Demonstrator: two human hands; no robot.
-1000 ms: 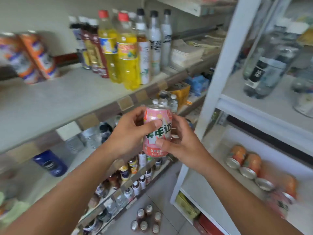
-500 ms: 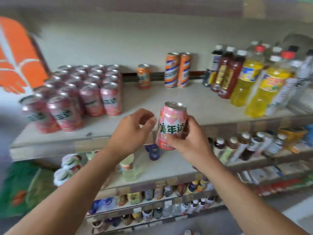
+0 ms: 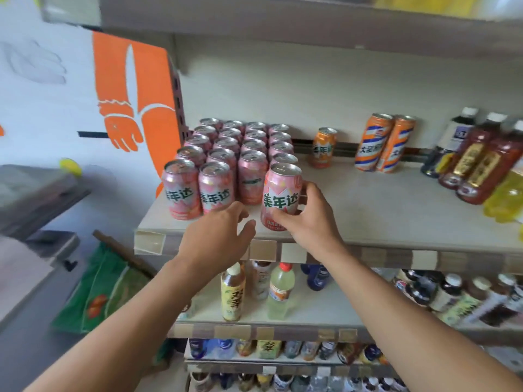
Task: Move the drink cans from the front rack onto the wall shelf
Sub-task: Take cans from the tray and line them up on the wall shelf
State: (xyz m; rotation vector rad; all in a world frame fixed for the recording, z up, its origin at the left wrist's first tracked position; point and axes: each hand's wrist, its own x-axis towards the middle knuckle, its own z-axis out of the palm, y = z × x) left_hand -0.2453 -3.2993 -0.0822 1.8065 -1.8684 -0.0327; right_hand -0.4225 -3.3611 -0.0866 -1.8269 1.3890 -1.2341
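Observation:
My right hand point(image 3: 308, 219) grips a pink drink can point(image 3: 280, 193) with green lettering, held upright at the front of the wall shelf point(image 3: 368, 210), at the right end of the front row of pink cans point(image 3: 218, 171). Whether its base touches the shelf is hidden by my fingers. My left hand point(image 3: 218, 239) hovers just left of the can by the shelf's front edge, fingers loose and holding nothing.
Behind the pink block stand a small orange can point(image 3: 324, 147) and two tall orange cans point(image 3: 383, 142). Dark and yellow bottles point(image 3: 478, 162) crowd the shelf's right end. Lower shelves point(image 3: 283, 326) carry bottles. An orange-and-white panel point(image 3: 133, 89) rises at the left.
The view swung from the front rack to the wall shelf. My left hand let go of the can. My right hand carried it forward and down to the front row.

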